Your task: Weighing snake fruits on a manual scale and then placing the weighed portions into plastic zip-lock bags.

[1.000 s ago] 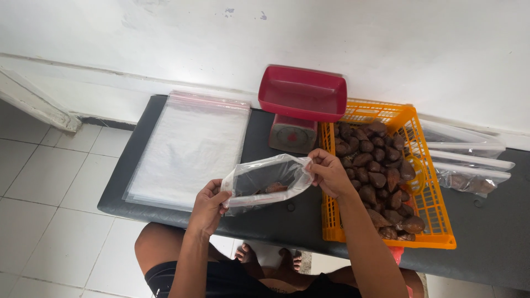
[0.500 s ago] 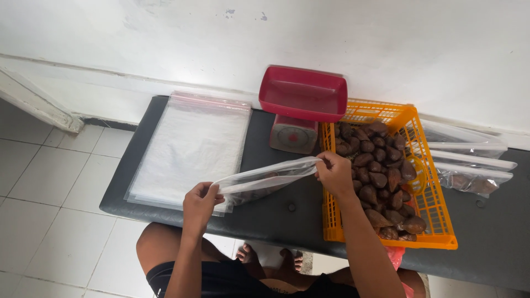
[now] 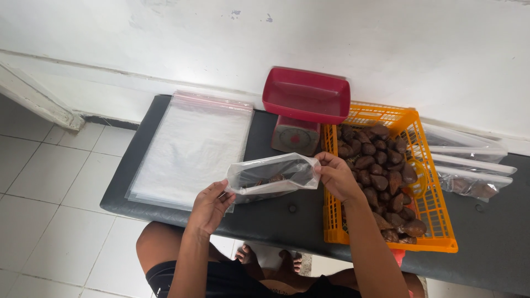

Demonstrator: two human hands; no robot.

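Observation:
A clear plastic bag (image 3: 273, 176) with a few brown fruits inside is held over the dark bench (image 3: 270, 218), its mouth spread wide. My left hand (image 3: 210, 205) grips the bag's left edge. My right hand (image 3: 337, 175) pinches the right edge, close to the orange crate (image 3: 425, 212). The crate holds several brown scaly fruits (image 3: 381, 176).
A stack of flat clear bags (image 3: 190, 149) lies on the bench's left part. A kitchen scale with a red tray (image 3: 306, 102) stands behind the held bag. Filled sealed bags (image 3: 475, 165) lie to the right of the crate. White tiled floor and a wall surround the bench.
The bag was pulled flat and taut half a second ago; now its mouth is spread wide again. My left hand has moved back toward the bag.

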